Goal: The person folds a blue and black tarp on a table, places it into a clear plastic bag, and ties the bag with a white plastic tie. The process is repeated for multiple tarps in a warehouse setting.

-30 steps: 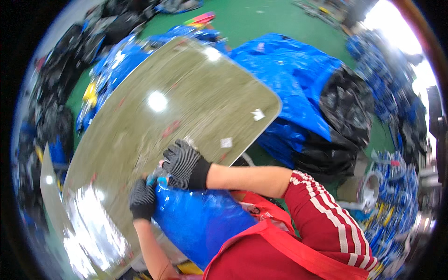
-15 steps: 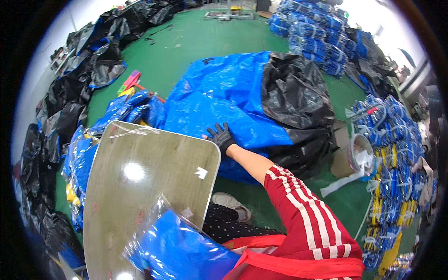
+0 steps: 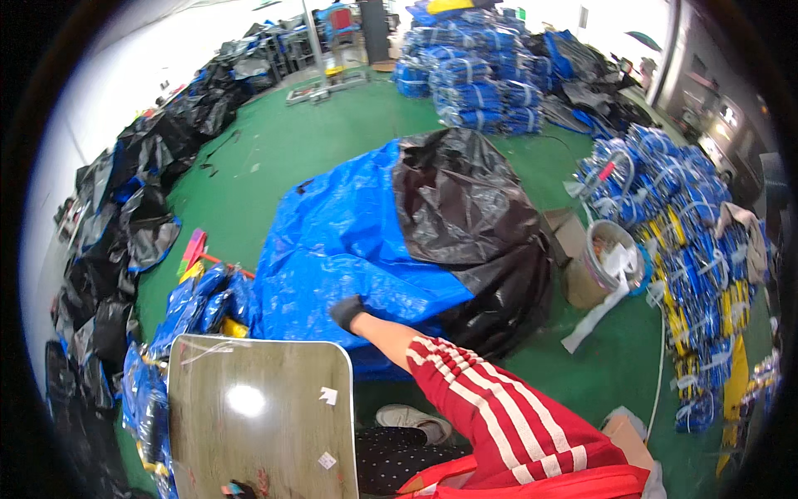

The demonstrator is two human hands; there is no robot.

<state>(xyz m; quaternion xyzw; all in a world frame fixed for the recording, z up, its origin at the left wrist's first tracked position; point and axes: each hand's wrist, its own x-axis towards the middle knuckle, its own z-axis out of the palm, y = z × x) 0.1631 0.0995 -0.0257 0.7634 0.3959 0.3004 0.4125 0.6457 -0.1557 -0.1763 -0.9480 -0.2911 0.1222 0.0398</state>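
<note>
- Right hand (image 3: 347,312): dark-gloved, arm in a red sleeve with white stripes, extended forward onto the blue plastic sheeting (image 3: 349,241). The fingers are buried in the folds; how far they are closed cannot be told.
- Blue plastic sheeting: heaped on the green floor (image 3: 274,158), directly ahead of the person, touching a black plastic sheet (image 3: 465,200) on its right.
- Left hand: out of view.
- Tabletop (image 3: 258,416): glossy, rounded corners, lower left, just beside the sheeting.
</note>
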